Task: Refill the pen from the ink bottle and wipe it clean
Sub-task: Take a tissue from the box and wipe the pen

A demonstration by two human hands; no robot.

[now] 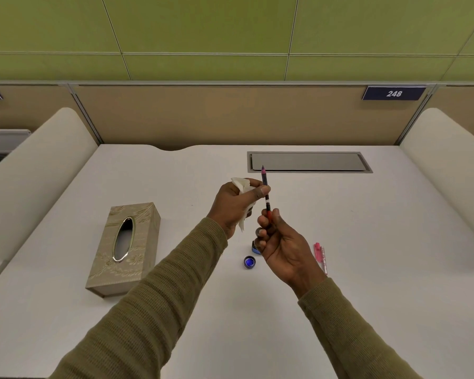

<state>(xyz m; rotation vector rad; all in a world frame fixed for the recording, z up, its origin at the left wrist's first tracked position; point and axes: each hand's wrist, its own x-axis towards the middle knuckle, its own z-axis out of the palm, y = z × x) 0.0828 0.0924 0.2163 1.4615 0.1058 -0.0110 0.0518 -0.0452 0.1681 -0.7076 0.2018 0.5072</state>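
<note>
The pen [267,200] was held in the air above the middle of the table [394,242], almost upright, with its dark tip pointing up and away from the person. The right hand [282,247] gripped the lower, reddish end of it, with the fingers curled round the shaft. The left hand [234,205] held a crumpled white tissue [242,184] in its curled fingers, and its thumb pressed against the middle of the pen, so the tissue seemed to lie against the shaft there. Whether the paper wrapped fully round the pen I could not tell. Below the right hand the ink bottle [255,248] stood on the table, mostly hidden behind the fingers, and its blue cap [249,261] lay just beside it with the inside facing up, so the bottle appeared open. A pink pen part [320,257], probably the outer barrel or the cap, lay on the table to the right of the wrist. A beige tissue box [123,247] stood well apart on the left. Farther back there was a grey cover plate [309,161] set in the table, and a sign with the number 248 [394,93] hung on the partition. In my judgement the filling was already finished and the wiping was in progress. What remained was likely to finish the wiping, to put the pink part back on the pen, and to close the bottle.
</note>
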